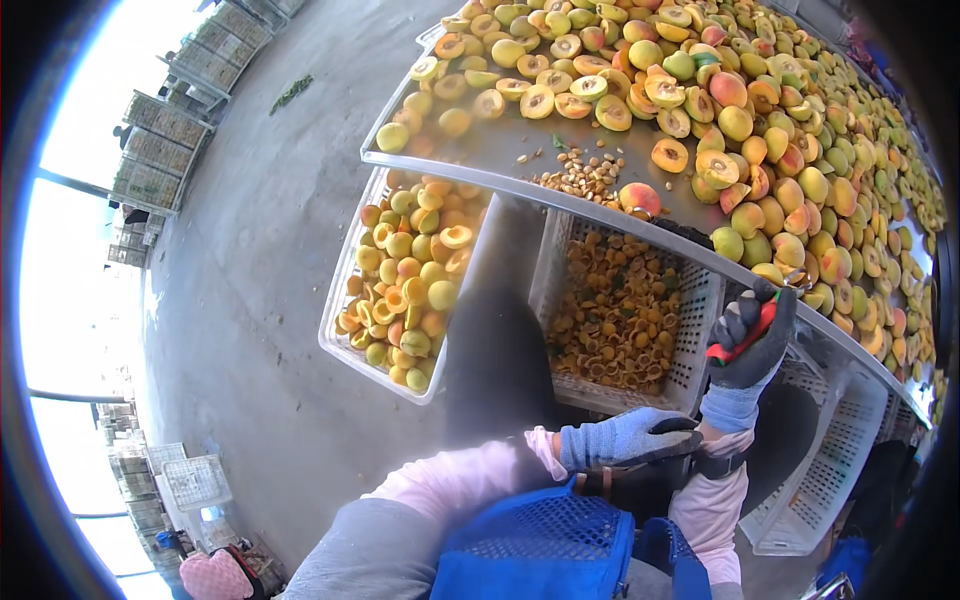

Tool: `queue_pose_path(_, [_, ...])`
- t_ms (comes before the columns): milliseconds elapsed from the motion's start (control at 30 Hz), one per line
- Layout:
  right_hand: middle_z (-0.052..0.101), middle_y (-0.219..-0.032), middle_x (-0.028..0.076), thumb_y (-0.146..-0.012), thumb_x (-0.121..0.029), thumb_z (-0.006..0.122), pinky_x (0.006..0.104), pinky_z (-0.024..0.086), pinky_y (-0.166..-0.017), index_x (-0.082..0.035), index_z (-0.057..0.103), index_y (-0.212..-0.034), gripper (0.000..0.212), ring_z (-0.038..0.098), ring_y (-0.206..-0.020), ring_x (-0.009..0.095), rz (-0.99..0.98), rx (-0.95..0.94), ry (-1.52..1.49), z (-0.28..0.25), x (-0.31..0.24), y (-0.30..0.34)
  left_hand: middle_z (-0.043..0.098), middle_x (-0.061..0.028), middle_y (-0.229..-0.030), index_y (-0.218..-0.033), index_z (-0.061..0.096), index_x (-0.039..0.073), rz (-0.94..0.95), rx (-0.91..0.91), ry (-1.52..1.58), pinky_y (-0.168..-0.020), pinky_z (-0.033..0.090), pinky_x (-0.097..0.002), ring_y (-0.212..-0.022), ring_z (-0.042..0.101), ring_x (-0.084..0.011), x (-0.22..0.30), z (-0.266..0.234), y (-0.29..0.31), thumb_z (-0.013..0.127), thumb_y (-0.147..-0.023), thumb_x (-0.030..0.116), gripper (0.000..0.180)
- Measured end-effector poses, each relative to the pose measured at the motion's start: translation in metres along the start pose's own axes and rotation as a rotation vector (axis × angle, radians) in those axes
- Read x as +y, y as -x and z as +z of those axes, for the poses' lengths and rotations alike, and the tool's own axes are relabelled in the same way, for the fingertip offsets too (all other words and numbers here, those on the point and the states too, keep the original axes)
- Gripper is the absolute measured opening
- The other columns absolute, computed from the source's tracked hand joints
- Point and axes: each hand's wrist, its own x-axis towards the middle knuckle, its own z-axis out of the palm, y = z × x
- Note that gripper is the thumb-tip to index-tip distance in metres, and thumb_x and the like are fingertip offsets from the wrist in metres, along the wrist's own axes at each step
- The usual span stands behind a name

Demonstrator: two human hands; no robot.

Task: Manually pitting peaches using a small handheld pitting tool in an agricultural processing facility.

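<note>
Both my hands wear blue knit gloves with dark coated fingers. My right hand [745, 335] is wrapped round a red-handled tool [748, 335], held at the table's front edge; a small metal tip [796, 280] shows beyond the fingers, and its exact kind is unclear. Across my lap, my left hand [640, 437] reaches over to the right wrist, its fingertips closed at the pink sleeve [712, 490] beside a black wristband [718, 462]. Beyond the right hand, whole and halved yellow-red stone fruits, like peaches or apricots [735, 123], heap on the metal table [490, 140].
Loose pits [585, 175] lie on the table near its raised metal rim [600, 212]. Below stand a white crate of fruit halves [335, 340] and a white crate of brownish pits or scraps [700, 300]. Another white crate [815, 480] is at right; stacked crates [150, 155] line the left.
</note>
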Motion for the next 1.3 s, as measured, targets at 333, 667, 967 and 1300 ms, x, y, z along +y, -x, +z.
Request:
queue_pose_path(333, [0.05,-0.073,0.016,-0.086,-0.014,0.056,0.0401,0.041,-0.059,-0.002,0.052,-0.089,0.013,0.053,-0.066,0.033,-0.679,-0.031,1.404,0.018,0.022,0.014,0.064,-0.0162,-0.089,-0.107,0.059,0.005,-0.092,-0.116,-0.526,-0.071,0.047,-0.0384,-0.08,0.063,-0.0313,0.036,0.014,0.014,0.065,-0.075,0.045,0.052])
queue_pose_path(667, [0.042,-0.06,-0.003,-0.092,-0.04,0.051,0.0195,0.032,-0.04,-0.011,0.054,-0.095,0.029,0.037,-0.045,0.007,0.261,0.091,-0.441,-0.024,-0.018,0.0,0.06,-0.0184,-0.101,-0.114,0.054,0.003,-0.098,-0.478,-0.686,-0.078,0.047,-0.0405,-0.091,0.059,-0.0352,0.043,0.026,-0.003,0.058,-0.08,0.05,0.059])
queue_pose_path(967, [0.046,-0.059,0.0,-0.09,-0.046,0.051,0.0227,0.033,-0.034,-0.008,0.055,-0.1,0.039,0.041,-0.039,0.011,0.198,0.553,0.097,-0.011,-0.03,0.034,0.063,-0.0096,-0.101,-0.111,0.057,0.011,-0.007,0.832,-1.047,-0.076,0.05,-0.0394,-0.088,0.064,-0.0278,0.143,-0.123,-0.163,0.065,-0.08,0.041,0.044])
queue_pose_path(1300, [0.047,-0.054,0.004,-0.092,-0.042,0.048,0.0228,0.033,-0.035,-0.001,0.053,-0.101,0.042,0.043,-0.037,0.012,0.149,0.462,0.297,-0.015,-0.016,0.021,0.058,-0.0105,-0.106,-0.125,0.045,0.007,0.118,0.771,-0.53,-0.076,0.052,-0.0274,-0.092,0.058,-0.0151,0.092,-0.18,-0.213,0.077,-0.071,0.012,0.063])
